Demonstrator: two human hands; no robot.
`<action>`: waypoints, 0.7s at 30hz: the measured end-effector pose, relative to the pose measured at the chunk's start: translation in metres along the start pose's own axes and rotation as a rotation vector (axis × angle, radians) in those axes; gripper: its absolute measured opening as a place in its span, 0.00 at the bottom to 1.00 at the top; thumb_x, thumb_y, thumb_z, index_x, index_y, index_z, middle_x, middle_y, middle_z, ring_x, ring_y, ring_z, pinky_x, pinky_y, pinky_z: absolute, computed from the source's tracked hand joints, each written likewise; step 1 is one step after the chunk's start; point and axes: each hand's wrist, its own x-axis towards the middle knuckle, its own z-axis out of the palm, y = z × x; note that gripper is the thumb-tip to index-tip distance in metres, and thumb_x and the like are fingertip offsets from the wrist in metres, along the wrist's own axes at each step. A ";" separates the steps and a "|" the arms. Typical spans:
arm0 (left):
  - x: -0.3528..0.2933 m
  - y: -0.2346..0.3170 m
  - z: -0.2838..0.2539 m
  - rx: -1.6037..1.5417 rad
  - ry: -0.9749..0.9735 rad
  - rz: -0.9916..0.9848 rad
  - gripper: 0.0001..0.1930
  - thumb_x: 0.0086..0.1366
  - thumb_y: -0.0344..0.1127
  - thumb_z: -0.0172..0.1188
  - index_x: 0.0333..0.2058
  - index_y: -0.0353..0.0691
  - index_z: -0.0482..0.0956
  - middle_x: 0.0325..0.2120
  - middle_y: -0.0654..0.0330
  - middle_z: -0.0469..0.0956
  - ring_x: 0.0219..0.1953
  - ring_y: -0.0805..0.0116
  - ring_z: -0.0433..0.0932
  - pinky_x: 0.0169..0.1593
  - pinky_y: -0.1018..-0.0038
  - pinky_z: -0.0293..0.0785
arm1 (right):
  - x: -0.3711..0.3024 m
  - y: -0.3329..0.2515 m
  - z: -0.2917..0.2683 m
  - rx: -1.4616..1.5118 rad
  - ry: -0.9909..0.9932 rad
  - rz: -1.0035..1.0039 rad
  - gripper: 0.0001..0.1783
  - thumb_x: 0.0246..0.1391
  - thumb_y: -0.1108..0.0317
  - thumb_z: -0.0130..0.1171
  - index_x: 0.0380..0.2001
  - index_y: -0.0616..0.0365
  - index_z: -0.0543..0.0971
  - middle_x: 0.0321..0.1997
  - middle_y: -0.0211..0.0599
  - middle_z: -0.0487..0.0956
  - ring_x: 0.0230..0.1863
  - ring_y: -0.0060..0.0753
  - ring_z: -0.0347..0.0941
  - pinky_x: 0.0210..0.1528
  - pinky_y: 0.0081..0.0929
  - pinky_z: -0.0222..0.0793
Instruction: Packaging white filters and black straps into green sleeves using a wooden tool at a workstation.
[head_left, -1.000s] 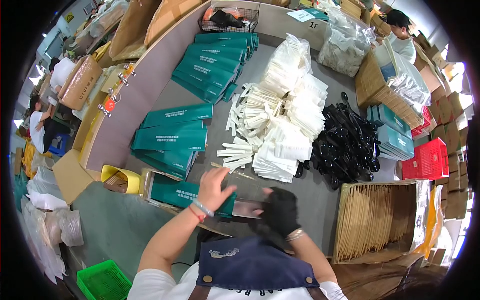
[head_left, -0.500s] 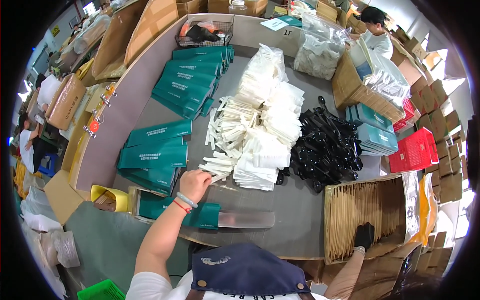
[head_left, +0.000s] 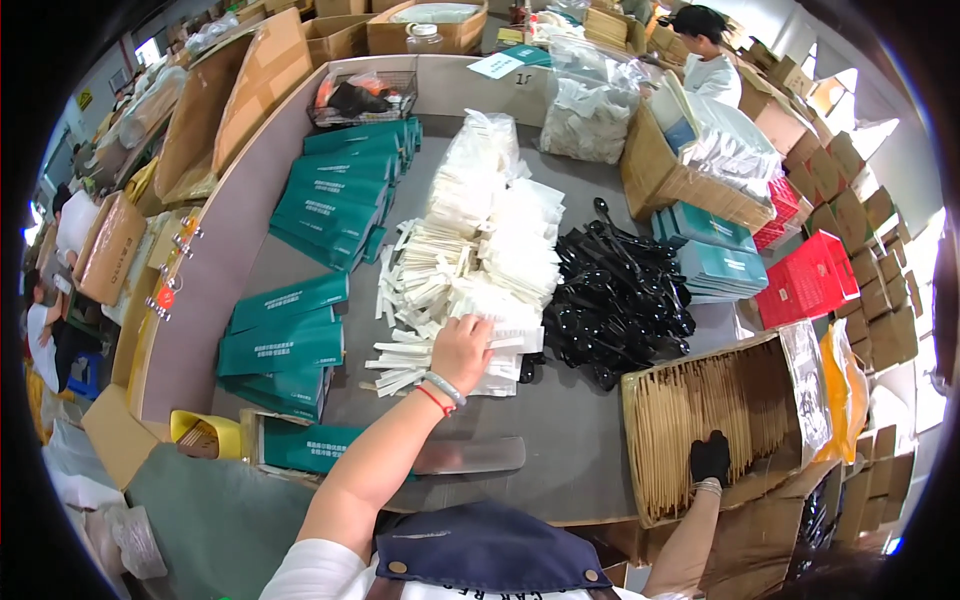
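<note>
My left hand (head_left: 462,352), bare with a bracelet and a red string on the wrist, is at the near side of a heap of white paper packets (head_left: 475,250). Its fingers are bent and closed on a flat white packet there. Short, narrow white packets (head_left: 400,362) lie scattered just left of it. My right hand (head_left: 711,460), in a black glove, rests on thin wooden chopsticks (head_left: 668,440) standing packed in a cardboard box (head_left: 633,435). The glove is too dark to show whether its fingers grip any. Black plastic spoons (head_left: 620,300) are piled between the packets and the box.
Green printed sleeves (head_left: 282,345) lie in fanned stacks at the left, with more in a holder (head_left: 310,447) beside a clear strip (head_left: 470,455). Green packs (head_left: 720,270), a red basket (head_left: 810,280) and a packet-filled carton (head_left: 690,180) stand right. A person (head_left: 710,65) works far right.
My left hand has moved right from the narrow packets to the flat white ones. My right hand stays at the chopsticks. The whole view has shifted slightly.
</note>
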 end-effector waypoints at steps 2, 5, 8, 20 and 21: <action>-0.001 -0.001 0.000 0.020 -0.056 0.004 0.21 0.43 0.31 0.71 0.39 0.45 0.77 0.35 0.59 0.74 0.38 0.54 0.73 0.43 0.63 0.72 | 0.002 0.013 0.008 -0.040 -0.016 0.047 0.13 0.52 0.66 0.57 0.37 0.64 0.71 0.35 0.54 0.74 0.38 0.54 0.73 0.42 0.46 0.70; -0.002 -0.004 -0.005 0.037 -0.044 0.048 0.20 0.42 0.31 0.72 0.37 0.46 0.77 0.34 0.61 0.74 0.37 0.57 0.73 0.41 0.63 0.71 | 0.004 0.008 0.003 0.044 -0.057 0.093 0.10 0.56 0.68 0.54 0.37 0.65 0.71 0.35 0.53 0.74 0.36 0.50 0.72 0.39 0.45 0.69; 0.001 0.000 -0.002 0.042 -0.009 0.090 0.19 0.41 0.30 0.71 0.35 0.47 0.78 0.33 0.63 0.73 0.36 0.59 0.74 0.40 0.64 0.71 | 0.006 0.020 0.016 0.580 0.166 0.332 0.09 0.61 0.69 0.49 0.38 0.65 0.72 0.34 0.48 0.75 0.34 0.45 0.72 0.38 0.43 0.69; -0.002 -0.003 -0.004 -0.042 0.055 0.184 0.13 0.45 0.27 0.69 0.30 0.45 0.76 0.29 0.61 0.73 0.30 0.59 0.75 0.35 0.65 0.70 | 0.018 -0.230 0.013 0.339 0.053 -0.541 0.12 0.48 0.62 0.64 0.36 0.51 0.78 0.36 0.39 0.79 0.39 0.49 0.76 0.40 0.45 0.72; -0.002 -0.002 -0.006 -0.104 0.063 0.172 0.12 0.46 0.26 0.68 0.29 0.43 0.75 0.28 0.61 0.73 0.28 0.59 0.76 0.33 0.66 0.71 | 0.023 -0.237 0.017 0.282 0.021 -0.579 0.12 0.47 0.61 0.65 0.35 0.51 0.79 0.36 0.39 0.79 0.38 0.49 0.76 0.39 0.44 0.72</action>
